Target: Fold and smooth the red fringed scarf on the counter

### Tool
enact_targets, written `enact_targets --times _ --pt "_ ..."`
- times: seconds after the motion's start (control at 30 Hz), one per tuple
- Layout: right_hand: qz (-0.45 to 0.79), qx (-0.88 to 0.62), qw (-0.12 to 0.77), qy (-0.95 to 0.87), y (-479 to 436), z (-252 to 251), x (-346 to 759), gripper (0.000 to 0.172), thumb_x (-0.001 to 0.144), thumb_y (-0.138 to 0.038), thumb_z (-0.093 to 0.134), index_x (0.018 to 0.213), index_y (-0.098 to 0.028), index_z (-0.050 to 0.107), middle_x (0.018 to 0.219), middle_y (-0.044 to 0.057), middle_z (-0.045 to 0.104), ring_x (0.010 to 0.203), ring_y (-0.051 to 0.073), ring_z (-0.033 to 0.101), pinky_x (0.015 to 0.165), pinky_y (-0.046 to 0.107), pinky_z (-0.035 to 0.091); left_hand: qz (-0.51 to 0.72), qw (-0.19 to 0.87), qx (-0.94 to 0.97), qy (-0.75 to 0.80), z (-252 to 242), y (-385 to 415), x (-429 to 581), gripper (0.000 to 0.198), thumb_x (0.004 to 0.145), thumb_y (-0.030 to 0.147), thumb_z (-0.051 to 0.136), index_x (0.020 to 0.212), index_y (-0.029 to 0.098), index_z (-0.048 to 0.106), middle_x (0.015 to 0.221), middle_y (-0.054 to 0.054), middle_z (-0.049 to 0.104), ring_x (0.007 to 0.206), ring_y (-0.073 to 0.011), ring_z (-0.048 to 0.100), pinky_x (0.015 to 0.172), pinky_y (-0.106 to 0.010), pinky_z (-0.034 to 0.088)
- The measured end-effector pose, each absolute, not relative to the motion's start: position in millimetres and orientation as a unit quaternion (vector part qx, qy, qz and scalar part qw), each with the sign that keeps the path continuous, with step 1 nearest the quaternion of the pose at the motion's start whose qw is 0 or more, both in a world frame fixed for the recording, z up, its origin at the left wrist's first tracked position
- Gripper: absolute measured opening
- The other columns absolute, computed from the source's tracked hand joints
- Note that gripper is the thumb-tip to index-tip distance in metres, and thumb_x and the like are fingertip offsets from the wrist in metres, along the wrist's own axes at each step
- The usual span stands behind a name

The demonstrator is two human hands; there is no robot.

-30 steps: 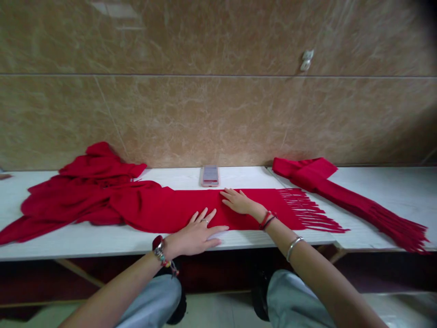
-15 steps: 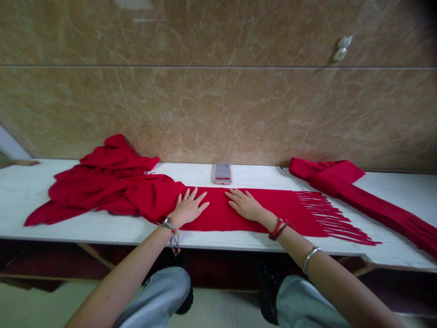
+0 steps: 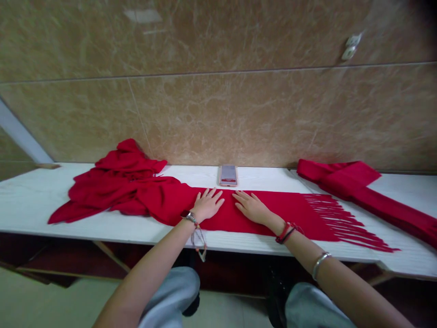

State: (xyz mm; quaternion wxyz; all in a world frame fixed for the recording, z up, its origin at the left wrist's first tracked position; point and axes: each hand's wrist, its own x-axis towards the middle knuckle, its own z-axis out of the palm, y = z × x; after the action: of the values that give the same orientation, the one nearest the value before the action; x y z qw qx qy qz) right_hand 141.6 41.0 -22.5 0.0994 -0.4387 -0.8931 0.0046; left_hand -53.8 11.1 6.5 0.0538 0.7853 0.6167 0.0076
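Observation:
A red fringed scarf [image 3: 290, 214] lies lengthwise along the white counter. Its right part is spread flat with the tassels fanned out, while its left part is bunched in a loose heap. My left hand [image 3: 209, 205] rests palm down on the flat middle stretch, fingers spread. Just to its right, my right hand [image 3: 254, 208] also presses flat on the cloth, its fingers stretched out. A narrow gap of red cloth separates the fingertips of both hands. Neither hand grips the fabric.
A phone [image 3: 228, 176] lies behind the scarf, near the wall. At the right lies a second red scarf [image 3: 362, 193], folded into a long strip. The white counter [image 3: 136, 230] has shelving beneath its front edge. A brown marbled wall [image 3: 218, 118] rises behind it.
My left hand has slid right along the scarf, closer to my right hand, which stays at about the same spot. The camera view has shifted and tilted slightly.

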Motion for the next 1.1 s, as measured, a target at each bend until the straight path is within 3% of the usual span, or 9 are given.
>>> enact_targets --times 0.13,0.3,0.53,0.67,0.77,0.9,1.1 --pt "0.010 -0.439 0.100 -0.893 39 -20 142 0.047 0.090 -0.031 0.026 0.134 -0.015 0.035 0.141 0.011 0.033 0.129 0.021 0.028 0.103 0.047 0.024 0.014 0.045 0.717 0.696 -1 20 -92 0.057 0.088 0.053 0.014 0.139 0.028 0.022 0.147 -0.002 0.015 0.133 -0.0296 0.012 0.101 -0.058 0.014" --pt "0.011 -0.436 0.113 -0.893 39 -22 143 0.046 0.090 -0.031 0.026 0.133 -0.015 0.037 0.140 0.011 0.034 0.129 0.020 0.028 0.103 0.045 0.023 -0.008 -0.005 0.620 0.785 4 18 -136 0.062 0.086 0.055 0.014 0.139 0.024 0.026 0.146 -0.006 0.017 0.132 -0.0318 0.014 0.103 -0.053 0.013" --pt "0.011 -0.435 0.126 -0.892 43 -27 143 0.046 0.090 -0.032 0.027 0.133 -0.016 0.037 0.140 0.010 0.035 0.129 0.020 0.028 0.103 0.044 0.023 -0.031 -0.051 0.587 0.807 9 13 -152 0.061 0.087 0.052 0.015 0.138 0.022 0.028 0.144 -0.010 0.024 0.131 -0.0325 0.019 0.101 -0.054 0.016" --pt "0.006 -0.435 0.124 -0.892 45 -29 143 0.047 0.090 -0.031 0.026 0.133 -0.016 0.037 0.140 0.010 0.034 0.129 0.021 0.028 0.103 0.045 0.024 -0.015 -0.021 0.650 0.759 10 -2 -119 0.063 0.087 0.056 0.015 0.137 0.020 0.031 0.146 -0.012 0.016 0.132 -0.0353 0.011 0.101 -0.056 0.014" --pt "-0.001 -0.434 0.117 -0.893 46 -30 143 0.047 0.090 -0.031 0.027 0.133 -0.015 0.037 0.140 0.010 0.034 0.128 0.021 0.029 0.102 0.044 0.025 -0.002 0.024 0.785 0.619 10 -11 -88 0.061 0.087 0.059 0.016 0.138 0.027 0.024 0.148 -0.006 0.008 0.134 -0.0300 0.005 0.103 -0.053 0.012" --pt "-0.007 -0.441 0.113 -0.891 45 -28 143 0.047 0.090 -0.031 0.025 0.133 -0.016 0.036 0.140 0.011 0.034 0.128 0.021 0.029 0.102 0.045 0.025 -0.006 0.066 0.794 0.604 8 -11 -71 0.059 0.089 0.056 0.019 0.139 0.027 0.021 0.147 -0.006 0.012 0.133 -0.0291 0.009 0.103 -0.052 0.014" --pt "-0.011 -0.442 0.102 -0.891 43 -27 143 0.046 0.090 -0.030 0.025 0.133 -0.017 0.037 0.139 0.011 0.036 0.129 0.021 0.028 0.102 0.046 0.025 0.018 0.049 0.788 0.613 3 -9 -75 0.055 0.089 0.053 0.021 0.138 0.027 0.024 0.147 -0.005 0.016 0.133 -0.0296 0.012 0.103 -0.052 0.014"
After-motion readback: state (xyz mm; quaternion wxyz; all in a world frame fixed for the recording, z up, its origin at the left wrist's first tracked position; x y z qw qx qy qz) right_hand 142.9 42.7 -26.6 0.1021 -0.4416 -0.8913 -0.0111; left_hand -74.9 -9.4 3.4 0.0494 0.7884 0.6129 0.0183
